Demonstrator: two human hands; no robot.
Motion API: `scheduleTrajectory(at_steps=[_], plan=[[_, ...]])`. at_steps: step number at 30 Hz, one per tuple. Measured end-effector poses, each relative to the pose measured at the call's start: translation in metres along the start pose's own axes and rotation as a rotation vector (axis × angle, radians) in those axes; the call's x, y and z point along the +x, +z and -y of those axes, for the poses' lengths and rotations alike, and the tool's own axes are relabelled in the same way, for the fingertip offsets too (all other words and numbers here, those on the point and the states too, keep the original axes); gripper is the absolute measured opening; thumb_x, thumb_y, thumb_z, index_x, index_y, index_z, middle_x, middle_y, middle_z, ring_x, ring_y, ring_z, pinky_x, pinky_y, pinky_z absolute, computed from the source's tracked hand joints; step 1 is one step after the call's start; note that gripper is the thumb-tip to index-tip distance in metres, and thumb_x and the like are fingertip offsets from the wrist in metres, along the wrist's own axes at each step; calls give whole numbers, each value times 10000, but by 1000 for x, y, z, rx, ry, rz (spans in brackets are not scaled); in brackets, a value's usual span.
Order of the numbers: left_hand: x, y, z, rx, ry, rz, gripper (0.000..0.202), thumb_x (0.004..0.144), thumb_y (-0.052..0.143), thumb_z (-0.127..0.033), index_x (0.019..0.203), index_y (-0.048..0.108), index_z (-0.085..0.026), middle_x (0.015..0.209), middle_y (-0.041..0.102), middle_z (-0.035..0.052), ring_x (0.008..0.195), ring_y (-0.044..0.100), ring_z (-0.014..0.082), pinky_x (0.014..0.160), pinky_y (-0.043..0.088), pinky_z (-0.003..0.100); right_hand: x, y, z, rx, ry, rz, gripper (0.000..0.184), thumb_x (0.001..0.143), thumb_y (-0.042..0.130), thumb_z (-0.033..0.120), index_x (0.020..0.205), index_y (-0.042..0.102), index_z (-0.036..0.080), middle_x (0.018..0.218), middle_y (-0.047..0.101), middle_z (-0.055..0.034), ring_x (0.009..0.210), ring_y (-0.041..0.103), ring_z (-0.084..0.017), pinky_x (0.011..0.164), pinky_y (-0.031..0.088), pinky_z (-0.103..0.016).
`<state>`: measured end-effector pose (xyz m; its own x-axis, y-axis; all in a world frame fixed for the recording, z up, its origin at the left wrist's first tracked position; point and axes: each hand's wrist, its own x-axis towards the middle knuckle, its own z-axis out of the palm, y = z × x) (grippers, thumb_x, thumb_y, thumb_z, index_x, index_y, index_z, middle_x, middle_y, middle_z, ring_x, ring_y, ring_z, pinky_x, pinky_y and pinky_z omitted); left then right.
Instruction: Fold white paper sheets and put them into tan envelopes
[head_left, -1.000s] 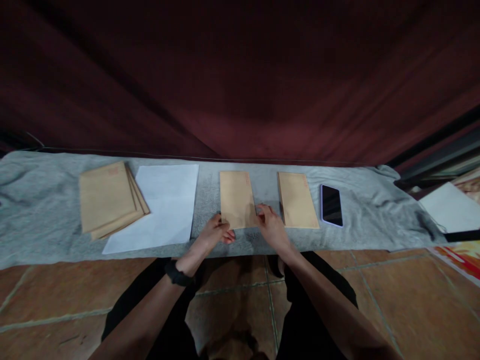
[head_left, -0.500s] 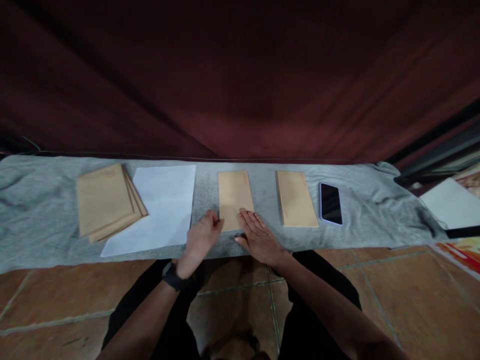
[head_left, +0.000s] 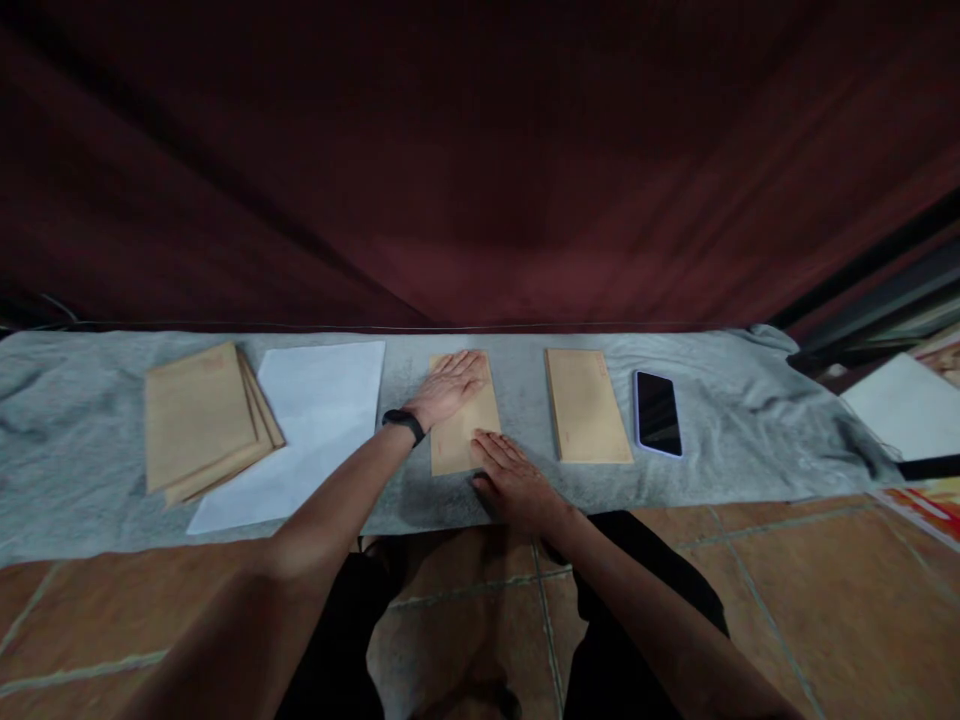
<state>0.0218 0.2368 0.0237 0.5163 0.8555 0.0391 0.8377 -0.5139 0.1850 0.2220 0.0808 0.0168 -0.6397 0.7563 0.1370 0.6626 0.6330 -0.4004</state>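
Observation:
A brown paper envelope [head_left: 452, 455] lies upright on the grey cloth in front of me. Across its upper part my left hand [head_left: 450, 388] rests flat, fingers stretched out toward the right and covering much of that end. My right hand [head_left: 517, 482] has its extended fingertips on the envelope's lower right edge, with the palm over the cloth. Neither hand grasps anything. To the right is a neat stack of similar envelopes [head_left: 590, 408]. Farther left, a fanned pile of brown envelopes [head_left: 199, 415] partly overlaps a white sheet of paper [head_left: 322, 420].
The grey cloth [head_left: 517, 400] covers a long, narrow surface. A phone [head_left: 658, 413] with a pale purple edge lies right of the stack. Dark red fabric [head_left: 480, 200] hangs behind the surface. Brown floor tiles [head_left: 847, 580] show below its front edge.
My left hand has moved from the envelope's lower left corner up to its top part and has flattened out there. My right hand stays at the lower right edge.

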Motion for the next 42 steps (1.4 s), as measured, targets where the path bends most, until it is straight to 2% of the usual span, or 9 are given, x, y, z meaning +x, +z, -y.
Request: scheduleTrajectory(at_steps=[3,7,13,19,28,33,37,39,42], plan=[[3,4,4,14,33,34,615,1057,184,-460,1615,288,-224,1686,289,24,1575,194,209,1287,140,446,2,-6,-4,71,-7,19,531,1048,438,303,1533,422,88,1623,396,-161,1532,320,-229,1278,278,-427],[-10,7,-1,-1,118,56,613,1062,180,-464,1619,276,-227,1698,252,19,1580,167,186,1290,99,415,6,-14,-11,200,16,12,446,1031,442,224,1459,535,138,1552,510,-119,1476,414,-188,1258,322,-394],[-43,13,-19,-43,182,86,615,1070,168,-496,1629,235,-249,1701,239,12,1582,148,161,1290,82,382,11,-25,-22,357,97,-46,336,979,472,109,1188,725,186,1309,707,-85,1222,647,-177,1121,473,-356],[-84,13,-46,-59,213,112,604,1081,163,-500,1631,220,-256,1711,199,10,1588,106,155,1292,54,380,12,-28,-33,318,236,-110,295,940,506,94,1030,754,224,1063,774,-44,1015,714,-185,953,538,-307],[-128,6,-80,-43,222,81,547,1079,281,-422,1609,281,-289,1696,254,14,1586,139,188,1292,64,454,12,-27,-35,179,303,-103,347,996,419,159,1085,741,256,1116,768,-24,1021,721,-181,932,555,-296],[-141,1,-93,-52,235,60,549,1078,307,-412,1608,277,-272,1682,297,16,1577,181,178,1294,99,432,14,-28,-27,103,301,-110,366,991,408,144,1121,738,232,1125,755,-55,1053,704,-191,963,544,-308],[-148,7,-100,-38,232,15,545,1065,354,-429,1543,394,-170,1608,436,114,1529,329,207,1286,178,412,14,-24,-11,125,183,-134,375,1043,385,229,1243,700,194,1271,713,-82,1189,654,-189,1079,497,-332],[-153,13,-103,-20,206,-20,554,1049,395,-456,1471,470,-105,1535,517,177,1492,401,244,1273,231,426,13,-20,-2,140,88,-81,415,1071,354,288,1332,656,175,1394,655,-88,1300,593,-179,1148,451,-341],[-160,20,-107,-12,179,-68,573,1020,457,-494,1400,517,-70,1497,539,225,1474,429,282,1259,276,453,9,-12,7,94,-15,7,478,1084,334,338,1466,543,140,1544,524,-110,1457,447,-193,1245,341,-396]])
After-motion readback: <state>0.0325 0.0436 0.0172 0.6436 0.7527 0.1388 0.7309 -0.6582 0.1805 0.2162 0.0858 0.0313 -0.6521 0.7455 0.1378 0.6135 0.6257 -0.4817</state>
